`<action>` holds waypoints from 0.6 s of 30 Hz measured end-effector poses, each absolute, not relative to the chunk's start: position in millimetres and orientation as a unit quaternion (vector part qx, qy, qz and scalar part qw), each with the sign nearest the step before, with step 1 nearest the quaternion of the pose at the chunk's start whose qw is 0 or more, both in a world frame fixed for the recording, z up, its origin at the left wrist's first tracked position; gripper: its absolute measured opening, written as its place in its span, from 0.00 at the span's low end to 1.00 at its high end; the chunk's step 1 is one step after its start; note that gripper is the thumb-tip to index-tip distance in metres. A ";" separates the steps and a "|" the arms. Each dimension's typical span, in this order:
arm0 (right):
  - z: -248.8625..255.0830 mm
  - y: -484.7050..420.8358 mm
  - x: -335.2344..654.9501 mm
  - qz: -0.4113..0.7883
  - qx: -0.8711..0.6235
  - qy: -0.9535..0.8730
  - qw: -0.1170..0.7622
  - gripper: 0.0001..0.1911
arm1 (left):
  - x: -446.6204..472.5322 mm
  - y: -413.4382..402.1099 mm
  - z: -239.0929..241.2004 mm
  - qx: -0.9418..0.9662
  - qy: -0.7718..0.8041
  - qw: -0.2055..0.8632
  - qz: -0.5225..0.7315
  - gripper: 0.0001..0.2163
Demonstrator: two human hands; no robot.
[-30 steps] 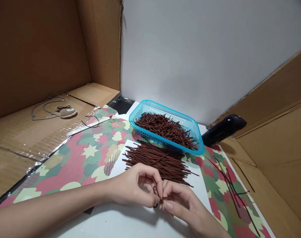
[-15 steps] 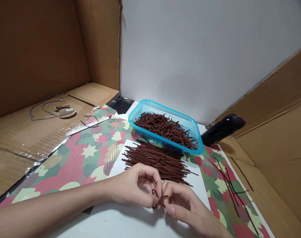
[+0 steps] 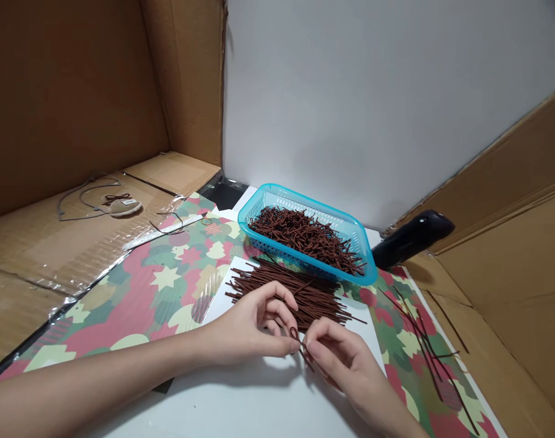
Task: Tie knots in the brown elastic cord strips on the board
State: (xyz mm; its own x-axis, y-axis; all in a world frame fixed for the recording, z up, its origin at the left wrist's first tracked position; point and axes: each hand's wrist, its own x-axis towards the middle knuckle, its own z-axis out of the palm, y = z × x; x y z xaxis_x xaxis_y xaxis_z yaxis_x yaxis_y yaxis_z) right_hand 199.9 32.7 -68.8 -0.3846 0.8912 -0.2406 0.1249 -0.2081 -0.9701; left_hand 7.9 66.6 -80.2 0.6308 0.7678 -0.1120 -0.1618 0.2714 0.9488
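A short brown cord (image 3: 307,359), looped at its upper end, is held between my two hands above a white sheet (image 3: 241,395). My left hand (image 3: 254,322) pinches the cord near the loop with thumb and a finger, while its index finger is raised and bent. On the other side, my right hand (image 3: 345,359) grips the cord between thumb and index finger, with the other fingers curled and partly hidden. Just beyond the hands lies a pile of straight brown cords (image 3: 300,292). The exact shape of the knot is too small to make out.
Behind the pile stands a blue plastic basket (image 3: 371,271) full of short brown pieces (image 3: 305,234). A black handle-like object (image 3: 409,237) is at its right. Loose cords (image 3: 423,334) lie at right; a beige tag with a bow (image 3: 125,207) is at left. Cardboard walls (image 3: 190,79) flank the table.
My left index finger has lifted away from the cord, and the left hand opened somewhat. My right hand has risen slightly. The looped cord has turned, its ends now pointing down.
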 end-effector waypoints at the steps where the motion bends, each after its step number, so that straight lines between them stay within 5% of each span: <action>1: -68.9 32.5 200.3 0.619 -0.466 -0.553 0.306 0.13 | 7.8 67.2 -81.4 0.507 0.290 0.747 0.317 0.17; 18: -75.0 32.2 200.3 0.613 -0.386 -0.600 0.338 0.07 | 9.7 64.6 -83.9 0.456 0.254 0.797 0.305 0.18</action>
State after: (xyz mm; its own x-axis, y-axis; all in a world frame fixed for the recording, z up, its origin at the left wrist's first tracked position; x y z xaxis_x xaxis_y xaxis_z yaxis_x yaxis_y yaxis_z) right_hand 200.3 32.2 -75.0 -0.4733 0.8783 -0.0669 0.0481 -0.0501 -0.9976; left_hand 9.7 64.6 -83.9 0.6855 0.7170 -0.1265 -0.2544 0.3987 0.8811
